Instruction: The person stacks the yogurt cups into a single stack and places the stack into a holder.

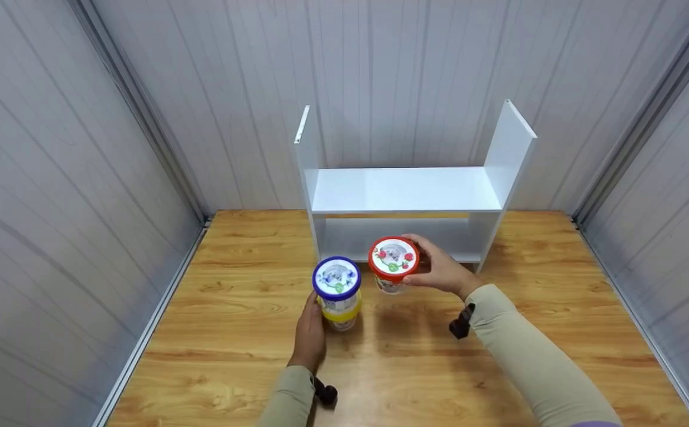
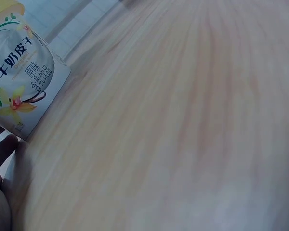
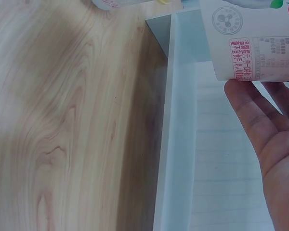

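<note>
My right hand (image 1: 439, 270) grips a milk drink cup with a red lid (image 1: 393, 256), in front of the shelf unit; strawberries are printed on the lid. In the right wrist view, fingers (image 3: 250, 108) touch the lower end of that cup (image 3: 260, 43). My left hand (image 1: 310, 332) holds the left side of a yellow-lidded milk drink cup (image 1: 342, 317). On top of it stands a blue-lidded cup (image 1: 336, 279). Flowers and Chinese print show on the yellow-lidded cup (image 2: 24, 72) in the left wrist view, with fingertips by its base. Most left fingers are hidden.
Behind the cups stands a white shelf unit (image 1: 406, 190) with two levels and upright side panels. It rests on a wood-grain table (image 1: 231, 332). Pale panel walls (image 1: 403, 71) enclose the back and sides. A dark wrist device (image 1: 462, 323) is on each arm.
</note>
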